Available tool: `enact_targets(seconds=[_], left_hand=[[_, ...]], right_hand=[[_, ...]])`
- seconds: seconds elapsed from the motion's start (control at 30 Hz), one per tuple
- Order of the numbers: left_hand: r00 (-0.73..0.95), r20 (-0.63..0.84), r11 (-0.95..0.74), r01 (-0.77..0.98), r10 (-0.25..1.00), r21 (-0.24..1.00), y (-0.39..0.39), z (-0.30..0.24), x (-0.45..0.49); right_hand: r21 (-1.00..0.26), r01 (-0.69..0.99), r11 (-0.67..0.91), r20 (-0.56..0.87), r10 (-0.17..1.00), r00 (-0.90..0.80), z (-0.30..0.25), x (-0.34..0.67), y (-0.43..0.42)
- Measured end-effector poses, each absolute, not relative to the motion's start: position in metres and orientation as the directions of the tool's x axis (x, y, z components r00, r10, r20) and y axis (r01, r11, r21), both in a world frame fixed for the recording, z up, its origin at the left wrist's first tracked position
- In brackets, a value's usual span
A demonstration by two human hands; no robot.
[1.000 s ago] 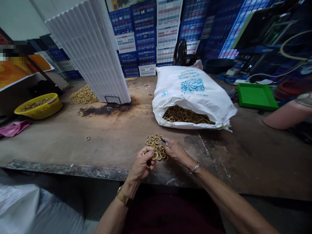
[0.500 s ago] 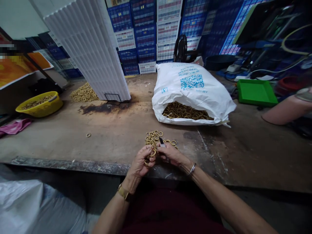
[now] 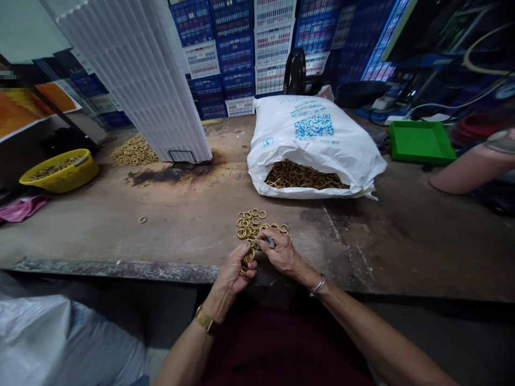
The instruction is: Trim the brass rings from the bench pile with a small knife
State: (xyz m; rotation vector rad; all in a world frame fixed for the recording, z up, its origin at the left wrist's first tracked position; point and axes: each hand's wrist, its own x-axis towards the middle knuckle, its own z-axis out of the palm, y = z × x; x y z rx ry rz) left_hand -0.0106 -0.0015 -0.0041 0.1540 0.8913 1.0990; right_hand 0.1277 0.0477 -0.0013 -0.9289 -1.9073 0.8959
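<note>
My left hand is closed around several gold-coloured rings near the front edge of the table. Close beside it, my right hand grips a small cutter knife; only part of its grey body shows between the fingers. The right thumb and fingertips meet the rings at the left hand's fingertips, and whether they pinch one is too small to tell. Just beyond both hands lies a loose cluster of the same rings, partly hidden by the right hand. One single ring rests apart on the left.
Behind the cluster, an open white sack full of rings lies on the wooden table. A yellow basin, a ring heap and a tall white ribbed panel stand left. A green tray is at the right.
My right hand has turned, and the knife's dark tip no longer points up from the fingers. The left hand keeps its hold on the rings. The view has shifted slightly.
</note>
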Motion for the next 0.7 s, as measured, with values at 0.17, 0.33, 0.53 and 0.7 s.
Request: enact_targets(seconds=[0.17,0.33,0.53,0.7], left_hand=[[0.155,-0.553,0.482,-0.708,0.819,0.516,-0.002,-0.0039,-0.0099],[0.163,-0.521,0.473,-0.694,0.838,0.543,-0.0025,0.0016,-0.0062],[0.05,-0.457,0.397,-0.585,0.888,0.708,-0.0035,0.0032,-0.0032],[-0.156,-0.292,0.264,-0.175,0.944,0.948,-0.0062,0.0028,-0.0015]], right_hand=[[-0.841,0.235,0.488,0.375,0.838,-0.396,-0.0047,0.131,0.0431],[-0.874,0.221,0.432,0.342,0.872,-0.35,-0.0109,0.1293,0.0404],[-0.885,0.249,0.393,0.275,0.874,-0.402,-0.009,0.1278,0.0432],[-0.936,0.262,0.237,0.106,0.896,-0.431,-0.0101,0.1274,0.0474]])
